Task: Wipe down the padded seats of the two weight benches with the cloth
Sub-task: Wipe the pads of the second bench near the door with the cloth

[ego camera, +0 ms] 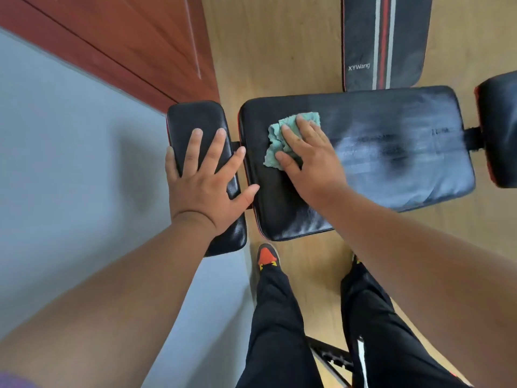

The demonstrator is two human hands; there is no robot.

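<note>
A black padded bench runs across the view: a long main pad [391,163] with wet streaks on its right half, and a small end pad [195,121] to its left. My right hand [307,158] presses a crumpled teal cloth [277,138] flat onto the left part of the long pad. My left hand [207,180] lies palm down with fingers spread on the small end pad, holding nothing. A second bench pad [383,43], black with red and white stripes and a logo, lies on the floor behind.
Another black pad [500,130] joins the bench at the right edge. A grey wall [70,163] and a red-brown door [126,37] stand at the left. My legs and an orange shoe [267,256] are on the wooden floor; a black metal frame [330,357] is near my feet.
</note>
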